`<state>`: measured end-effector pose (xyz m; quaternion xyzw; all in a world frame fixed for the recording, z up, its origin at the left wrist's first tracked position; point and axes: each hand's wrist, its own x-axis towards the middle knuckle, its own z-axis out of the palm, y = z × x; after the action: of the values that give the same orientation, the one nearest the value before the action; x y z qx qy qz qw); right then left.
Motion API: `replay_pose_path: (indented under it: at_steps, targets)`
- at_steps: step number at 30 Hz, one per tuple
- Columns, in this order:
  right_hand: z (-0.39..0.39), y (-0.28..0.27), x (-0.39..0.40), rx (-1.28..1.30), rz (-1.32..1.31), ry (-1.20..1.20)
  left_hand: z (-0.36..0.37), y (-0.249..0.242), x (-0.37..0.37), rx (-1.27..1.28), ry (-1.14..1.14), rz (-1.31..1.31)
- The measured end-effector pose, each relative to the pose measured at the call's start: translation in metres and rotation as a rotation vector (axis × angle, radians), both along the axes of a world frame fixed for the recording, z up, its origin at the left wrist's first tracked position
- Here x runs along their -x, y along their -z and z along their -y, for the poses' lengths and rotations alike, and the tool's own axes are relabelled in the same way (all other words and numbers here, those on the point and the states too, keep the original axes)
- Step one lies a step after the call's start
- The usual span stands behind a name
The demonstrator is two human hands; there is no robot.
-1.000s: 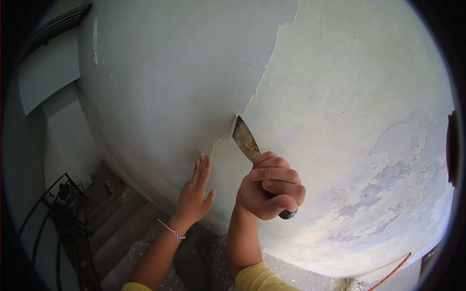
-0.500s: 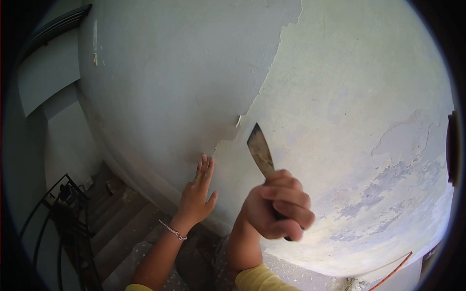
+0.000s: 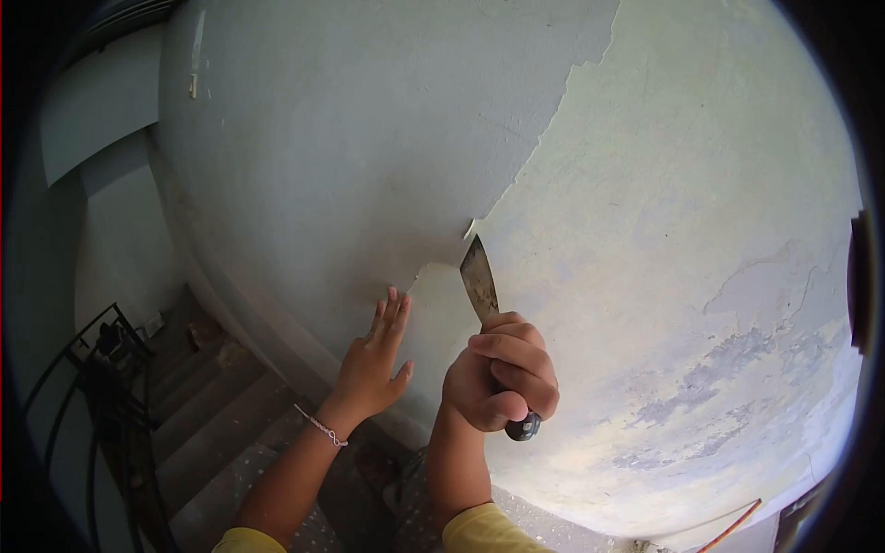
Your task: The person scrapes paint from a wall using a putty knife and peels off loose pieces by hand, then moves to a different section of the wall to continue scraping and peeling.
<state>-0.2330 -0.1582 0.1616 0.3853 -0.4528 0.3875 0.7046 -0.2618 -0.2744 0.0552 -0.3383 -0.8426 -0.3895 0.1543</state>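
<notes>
My right hand [image 3: 498, 373] is closed around the dark handle of a metal scraper [image 3: 479, 281]. Its worn blade points up at the ragged edge of the grey paint layer [image 3: 369, 157] on the wall, just below a lifted paint flake [image 3: 469, 228]. My left hand [image 3: 373, 364] lies flat with fingers spread on the painted part of the wall, left of the blade. It wears a thin bracelet at the wrist. Right of the blade, the wall is scraped to pale bare plaster [image 3: 682, 230].
Stairs [image 3: 217, 405] go down at the lower left beside the wall, with a black metal railing [image 3: 101, 387] further left. The bare plaster shows blue-grey patches at the lower right. An orange rod or cable [image 3: 733, 527] lies at the bottom right.
The scraper pulled back from the paint edge, right and down, then came back up to it. A small flake now stands lifted at the edge. My left hand stayed on the wall.
</notes>
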Motion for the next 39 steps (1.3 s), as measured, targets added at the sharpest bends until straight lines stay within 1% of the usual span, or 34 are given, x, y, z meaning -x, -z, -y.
replay_pose_path:
  at_steps: [4,6,7,9,12,13,15,16,18,21,23,25,26,27,29,30,31,33,37,39]
  targets:
    - [0.001,-0.003,-0.008,-0.003,0.034,0.012,-0.003,0.0,0.0,0.001,-0.011,0.008]
    - [-0.006,-0.01,-0.018,0.13,-0.105,-0.106,-0.002,0.001,0.002,-0.005,-0.019,-0.014]
    - [-0.009,-0.014,-0.022,0.146,-0.18,-0.127,-0.002,0.002,0.002,0.009,-0.027,-0.016]
    - [-0.008,-0.012,-0.01,0.222,-0.159,-0.164,-0.004,0.003,0.002,0.011,-0.039,-0.017]
    - [-0.008,0.023,0.03,0.276,0.264,-0.216,-0.002,0.0,-0.001,-0.004,-0.018,-0.02]
    - [-0.005,0.033,0.036,0.283,0.288,-0.205,-0.002,-0.001,-0.002,-0.025,-0.008,-0.022]
    - [0.005,0.024,0.021,0.191,0.273,-0.24,0.003,-0.004,0.001,-0.033,-0.003,-0.026]
    - [0.008,0.016,0.014,0.192,0.273,-0.246,0.005,-0.003,0.003,-0.015,-0.006,-0.049]
    - [0.006,0.001,-0.001,0.07,0.054,-0.113,0.008,-0.002,0.005,-0.007,-0.014,-0.064]
    - [-0.005,-0.008,-0.021,0.113,-0.073,-0.118,0.011,-0.001,0.01,-0.027,0.03,-0.081]
    - [-0.008,-0.008,-0.017,0.129,-0.078,-0.108,0.01,0.001,0.01,-0.012,0.028,-0.102]
    - [-0.007,-0.002,0.003,0.208,0.031,-0.112,0.009,-0.001,0.006,-0.013,0.022,-0.079]
    - [-0.006,0.001,0.009,0.188,0.089,-0.185,0.008,-0.002,0.005,-0.016,0.009,-0.064]
    - [-0.008,0.004,0.006,0.191,0.086,-0.183,0.006,-0.001,0.005,-0.013,0.012,-0.067]
    - [-0.006,0.001,-0.005,0.045,0.119,-0.143,0.005,0.002,0.006,0.006,-0.042,-0.131]
    - [-0.003,-0.006,-0.01,0.06,0.048,-0.164,0.005,0.002,0.006,0.002,-0.046,-0.133]
    - [-0.002,-0.013,-0.019,0.052,0.047,-0.22,0.005,0.002,0.006,0.019,-0.053,-0.127]
    - [-0.007,-0.02,-0.037,0.11,0.055,-0.408,0.003,0.004,0.006,0.03,-0.061,-0.119]
    - [-0.023,-0.045,-0.046,0.074,0.013,-0.411,-0.001,0.007,0.005,0.035,-0.081,-0.135]
    - [-0.027,-0.06,-0.032,0.039,-0.108,-0.315,-0.003,0.008,0.005,0.041,-0.095,-0.128]
